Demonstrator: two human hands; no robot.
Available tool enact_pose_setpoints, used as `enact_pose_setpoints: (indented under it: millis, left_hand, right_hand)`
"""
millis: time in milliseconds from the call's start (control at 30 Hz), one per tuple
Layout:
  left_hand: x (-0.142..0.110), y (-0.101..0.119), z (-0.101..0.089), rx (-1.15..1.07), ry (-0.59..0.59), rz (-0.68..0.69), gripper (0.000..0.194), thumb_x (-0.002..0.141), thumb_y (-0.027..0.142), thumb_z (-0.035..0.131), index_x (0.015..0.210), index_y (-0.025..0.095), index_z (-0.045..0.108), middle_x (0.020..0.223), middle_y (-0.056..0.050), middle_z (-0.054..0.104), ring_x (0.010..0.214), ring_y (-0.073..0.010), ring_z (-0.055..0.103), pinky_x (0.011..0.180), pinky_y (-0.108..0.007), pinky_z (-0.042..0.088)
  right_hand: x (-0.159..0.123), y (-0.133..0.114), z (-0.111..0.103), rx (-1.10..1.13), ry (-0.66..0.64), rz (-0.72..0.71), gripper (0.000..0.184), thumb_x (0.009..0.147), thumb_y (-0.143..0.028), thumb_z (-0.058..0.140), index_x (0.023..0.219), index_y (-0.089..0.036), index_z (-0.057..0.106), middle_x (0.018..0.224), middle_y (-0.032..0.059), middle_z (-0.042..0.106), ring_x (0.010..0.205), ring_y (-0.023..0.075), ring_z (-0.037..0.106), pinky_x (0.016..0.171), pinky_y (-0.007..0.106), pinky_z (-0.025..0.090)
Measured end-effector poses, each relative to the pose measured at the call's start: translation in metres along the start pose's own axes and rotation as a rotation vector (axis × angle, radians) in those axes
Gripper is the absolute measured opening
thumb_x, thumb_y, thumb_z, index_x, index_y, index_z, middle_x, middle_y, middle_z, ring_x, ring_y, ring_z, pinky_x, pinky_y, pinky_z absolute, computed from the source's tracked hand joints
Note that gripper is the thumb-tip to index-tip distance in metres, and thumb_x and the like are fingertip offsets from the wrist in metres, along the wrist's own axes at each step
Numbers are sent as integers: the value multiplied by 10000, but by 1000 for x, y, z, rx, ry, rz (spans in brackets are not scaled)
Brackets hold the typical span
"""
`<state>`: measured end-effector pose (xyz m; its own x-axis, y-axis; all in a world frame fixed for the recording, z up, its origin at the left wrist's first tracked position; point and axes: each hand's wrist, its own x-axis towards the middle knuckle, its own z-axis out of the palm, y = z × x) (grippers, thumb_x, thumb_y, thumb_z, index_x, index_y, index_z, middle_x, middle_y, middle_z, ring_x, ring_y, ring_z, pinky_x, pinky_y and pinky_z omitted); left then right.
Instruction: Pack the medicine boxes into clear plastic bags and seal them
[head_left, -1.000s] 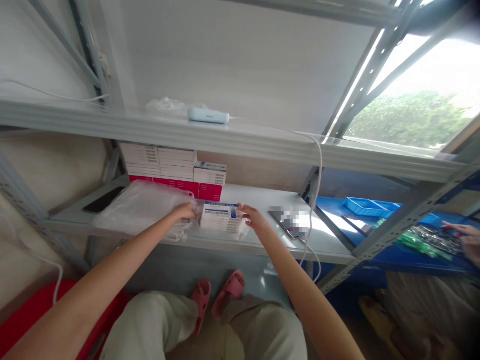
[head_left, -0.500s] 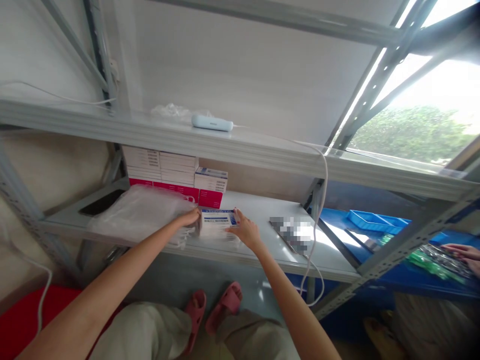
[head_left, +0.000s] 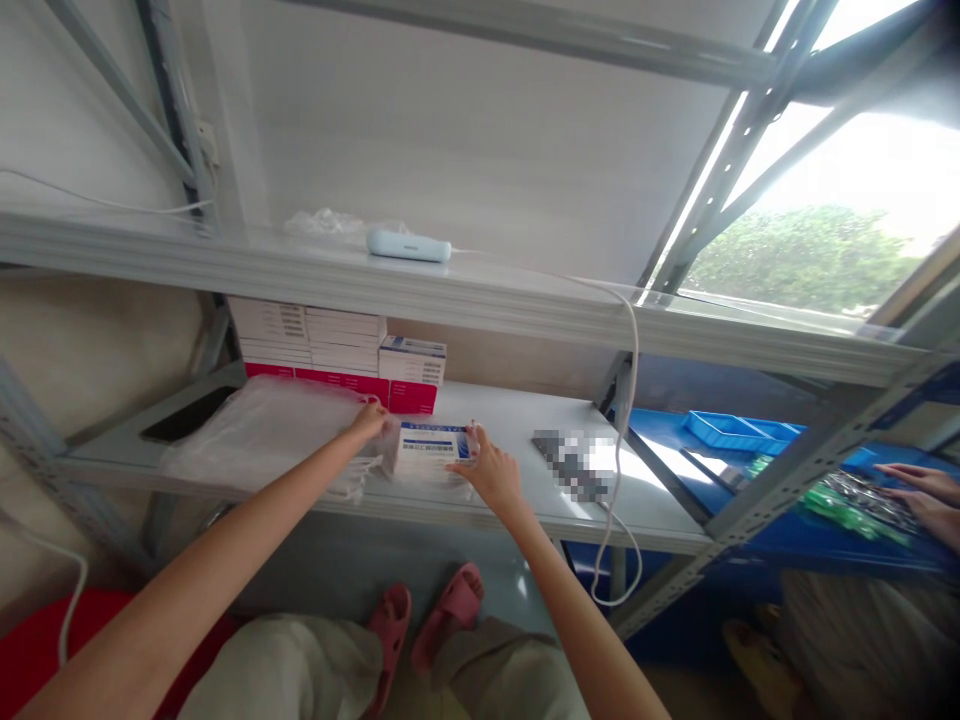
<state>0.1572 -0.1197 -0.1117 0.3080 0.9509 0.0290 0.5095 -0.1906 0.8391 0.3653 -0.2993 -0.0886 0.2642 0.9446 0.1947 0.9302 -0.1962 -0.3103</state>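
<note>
Just below the centre of the frame, a stack of white-and-blue boxes (head_left: 429, 450) sits in clear plastic (head_left: 391, 447) on the grey shelf (head_left: 504, 405). The right hand (head_left: 491, 470) is clamped on its right end. The left hand (head_left: 370, 420) touches the plastic at left; I cannot tell if it grips. Clear bags (head_left: 259, 430) lie left, 3 red-based box columns (head_left: 334, 345) behind.

Near the front edge of the upper shelf (head_left: 487, 295) lies a light blue device (head_left: 409, 246); a white cable (head_left: 634, 370) hangs over that edge. On the lower shelf (head_left: 502, 410), a dark flat object (head_left: 186, 413) lies by the left edge, a pixelated item (head_left: 574, 465) toward the right. Beyond that, blue trays (head_left: 724, 431) stand on a blue table (head_left: 664, 430).
</note>
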Motion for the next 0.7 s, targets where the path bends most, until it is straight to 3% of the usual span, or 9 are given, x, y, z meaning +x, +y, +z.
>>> enact_pose_setpoints:
  millis: [100, 167, 267, 367, 433, 533, 700]
  left_hand:
    - [-8, 0, 8, 38, 54, 10, 150, 660, 93, 429, 725, 185, 528, 599, 5, 497, 591, -161, 511, 594, -272, 425]
    - [-15, 6, 8, 59, 75, 79, 234, 634, 65, 417, 756, 192, 572, 710, -22, 561, 748, -186, 557, 713, -304, 451]
    - [-25, 23, 2, 125, 41, 405, 356, 567, 21, 402, 776, 190, 635, 964, -54, 615, 1025, -211, 533, 923, -343, 399]
    - [-30, 41, -1, 260, -140, 671, 401, 551, 0, 384, 789, 186, 648, 984, -53, 647, 1007, -208, 552, 939, -328, 385]
    - [-31, 48, 0, 394, -201, 664, 353, 606, -3, 393, 768, 190, 641, 882, -55, 665, 912, -217, 569, 902, -322, 392]
    - [-28, 49, 4, 550, -170, 664, 251, 737, 55, 455, 792, 196, 654, 813, -77, 653, 881, -253, 557, 896, -347, 379]
    - [-22, 48, 7, 566, -213, 730, 210, 798, 130, 527, 921, 215, 674, 845, -55, 664, 969, -252, 563, 1082, -407, 219]
  right_hand:
    - [-8, 1, -1, -32, 3, 25, 877, 750, -608, 643, 1442, -230, 260, 1206, 124, 642, 1038, 301, 638, 797, 343, 459]
    - [-12, 2, -1, -44, 1, 42, 885, 753, -628, 627, 1447, -234, 247, 1208, 135, 639, 1032, 299, 641, 796, 344, 459]
    - [-17, 4, -1, -46, 5, 59, 880, 750, -636, 625, 1444, -245, 252, 1209, 135, 637, 1024, 298, 645, 793, 346, 461]
    - [-20, 6, -1, -38, 11, 57, 863, 761, -620, 625, 1444, -243, 256, 1195, 129, 644, 1023, 300, 646, 790, 344, 463]
    - [-22, 7, -1, -27, 12, 57, 858, 771, -610, 620, 1450, -245, 243, 1193, 126, 646, 1021, 298, 648, 788, 342, 464]
    - [-25, 8, -2, -23, 9, 60, 864, 782, -602, 612, 1461, -236, 224, 1191, 123, 650, 1024, 299, 647, 782, 341, 469]
    - [-28, 10, 0, -20, 15, 18, 847, 807, -588, 590, 1474, -255, 187, 1313, 119, 576, 1064, 282, 630, 797, 329, 475]
